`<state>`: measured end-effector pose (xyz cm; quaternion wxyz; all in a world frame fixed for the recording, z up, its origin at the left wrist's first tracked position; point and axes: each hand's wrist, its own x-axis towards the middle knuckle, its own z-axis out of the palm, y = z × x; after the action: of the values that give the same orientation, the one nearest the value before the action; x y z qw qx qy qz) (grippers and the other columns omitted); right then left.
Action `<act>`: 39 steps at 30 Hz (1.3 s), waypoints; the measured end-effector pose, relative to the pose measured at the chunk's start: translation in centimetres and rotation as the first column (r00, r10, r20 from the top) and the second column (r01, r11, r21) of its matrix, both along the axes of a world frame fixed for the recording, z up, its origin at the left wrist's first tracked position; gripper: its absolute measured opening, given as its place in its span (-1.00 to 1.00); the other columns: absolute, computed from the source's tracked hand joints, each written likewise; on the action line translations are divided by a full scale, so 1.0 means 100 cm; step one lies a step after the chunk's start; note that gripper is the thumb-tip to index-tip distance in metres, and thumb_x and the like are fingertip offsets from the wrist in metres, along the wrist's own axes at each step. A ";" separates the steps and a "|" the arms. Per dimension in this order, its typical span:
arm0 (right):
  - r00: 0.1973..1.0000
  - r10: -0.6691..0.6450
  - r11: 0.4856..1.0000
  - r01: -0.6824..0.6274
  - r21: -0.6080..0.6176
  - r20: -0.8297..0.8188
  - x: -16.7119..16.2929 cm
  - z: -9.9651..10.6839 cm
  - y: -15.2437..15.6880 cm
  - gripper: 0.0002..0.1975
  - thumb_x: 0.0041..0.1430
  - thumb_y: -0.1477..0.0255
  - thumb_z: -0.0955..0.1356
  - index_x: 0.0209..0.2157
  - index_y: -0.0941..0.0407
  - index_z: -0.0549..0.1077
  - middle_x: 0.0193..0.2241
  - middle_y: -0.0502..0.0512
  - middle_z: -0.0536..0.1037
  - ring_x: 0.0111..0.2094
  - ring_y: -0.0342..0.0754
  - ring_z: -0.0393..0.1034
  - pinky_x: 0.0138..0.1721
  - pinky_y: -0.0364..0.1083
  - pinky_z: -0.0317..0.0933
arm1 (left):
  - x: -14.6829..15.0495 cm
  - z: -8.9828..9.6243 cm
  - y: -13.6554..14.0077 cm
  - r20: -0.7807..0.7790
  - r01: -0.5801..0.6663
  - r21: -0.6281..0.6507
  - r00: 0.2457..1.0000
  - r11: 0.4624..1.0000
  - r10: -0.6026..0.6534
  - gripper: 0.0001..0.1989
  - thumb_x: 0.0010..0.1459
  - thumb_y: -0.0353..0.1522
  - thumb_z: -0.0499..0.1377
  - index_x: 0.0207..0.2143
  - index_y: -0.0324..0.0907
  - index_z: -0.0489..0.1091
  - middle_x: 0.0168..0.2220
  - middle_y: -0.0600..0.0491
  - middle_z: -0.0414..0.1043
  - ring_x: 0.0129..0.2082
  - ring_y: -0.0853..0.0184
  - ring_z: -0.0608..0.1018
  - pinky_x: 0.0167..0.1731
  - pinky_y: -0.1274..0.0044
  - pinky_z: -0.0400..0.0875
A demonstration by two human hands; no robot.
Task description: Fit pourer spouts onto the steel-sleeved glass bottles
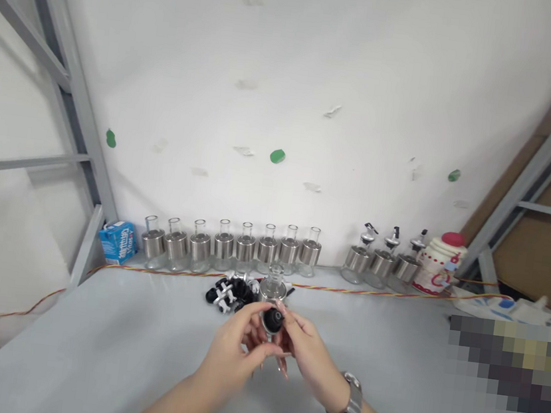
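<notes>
head view: we grip black-and-silver stopper (272, 320) between fingers of left hand (238, 349) and right hand (309, 350), both curled around it. just beyond our hands, open glass bottle (273, 291) stands upright; beside it, beyond left hand, piled stoppers (240, 290). farther off, eight open bottles (245, 249) lined up; beyond right hand, three stoppered bottles (382, 264).
</notes>
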<state>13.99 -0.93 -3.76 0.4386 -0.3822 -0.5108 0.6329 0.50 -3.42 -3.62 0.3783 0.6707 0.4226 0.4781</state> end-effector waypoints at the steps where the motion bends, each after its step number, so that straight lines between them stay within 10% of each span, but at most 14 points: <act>1: 1.000 0.002 1.000 -0.002 -0.004 -0.004 0.000 0.001 0.000 -0.54 -0.06 0.03 0.25 -0.63 0.17 0.23 -0.78 -0.13 0.22 -0.79 -0.25 0.13 -0.83 -0.24 0.07 | 0.000 0.000 0.000 0.000 0.000 -0.001 1.000 1.000 0.000 -0.56 -0.09 -0.36 0.21 -0.11 -0.13 0.22 -0.51 0.16 0.25 -0.53 0.44 0.39 -0.50 0.59 0.33; 10: 0.995 0.080 0.996 -0.083 0.042 0.060 0.001 0.004 -0.001 -0.46 0.00 -0.02 0.15 -0.61 0.20 0.29 -0.79 -0.06 0.29 -0.79 -0.23 0.20 -0.78 -0.24 0.12 | -0.004 0.006 -0.001 -0.090 0.005 0.055 0.996 0.998 0.000 -0.64 0.04 -0.26 0.08 -0.07 -0.11 0.27 -0.36 0.03 0.32 -0.44 0.38 0.41 -0.48 0.56 0.31; 16: 0.958 0.276 0.932 -0.286 -0.223 -0.075 0.007 0.008 0.000 -0.47 0.02 -0.04 0.12 -0.48 0.17 0.32 -0.69 -0.04 0.35 -0.75 -0.21 0.22 -0.74 -0.21 0.15 | -0.009 0.011 0.001 -0.093 0.069 0.217 0.994 0.974 -0.050 -0.61 0.18 -0.23 -0.16 -0.16 -0.20 0.36 -0.46 0.00 0.34 -0.43 0.35 0.38 -0.37 0.50 0.28; 20: 0.953 0.251 0.892 -0.296 -0.341 -0.171 0.012 0.008 0.001 -0.55 0.06 0.05 0.16 -0.43 0.17 0.35 -0.64 -0.06 0.33 -0.75 -0.29 0.14 -0.71 -0.26 0.06 | -0.023 0.014 0.018 0.068 -0.185 0.072 0.981 0.980 0.181 -0.62 0.16 -0.18 -0.15 -0.19 -0.22 0.30 -0.46 0.04 0.33 -0.44 0.36 0.39 -0.43 0.54 0.29; 25: 0.939 0.232 0.895 -0.308 -0.323 -0.253 0.014 0.013 0.000 -0.63 0.07 0.11 0.19 -0.36 0.14 0.33 -0.63 -0.13 0.22 -0.72 -0.31 0.08 -0.63 -0.24 0.01 | -0.055 0.006 0.050 -0.444 -0.434 0.071 0.793 0.898 0.418 -0.75 0.08 -0.23 -0.02 -0.36 -0.21 0.31 -0.45 0.04 0.34 -0.44 0.33 0.40 -0.42 0.52 0.25; 39: 0.908 0.412 0.902 -0.397 -0.168 0.069 0.010 -0.003 -0.003 -0.76 -0.04 0.34 0.32 -0.32 0.15 0.28 -0.58 -0.08 0.36 -0.73 -0.30 0.15 -0.70 -0.25 -0.02 | -0.051 -0.016 0.055 -0.641 -0.200 0.178 0.720 0.963 0.268 -0.79 0.02 -0.45 0.03 -0.26 -0.19 0.36 -0.25 -0.03 0.30 -0.17 0.25 0.35 -0.17 0.45 0.21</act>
<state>14.95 -1.19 -4.05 0.2407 -0.3318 -0.5521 0.7261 -4.58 2.09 -5.25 0.1086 0.7543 0.5865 0.2745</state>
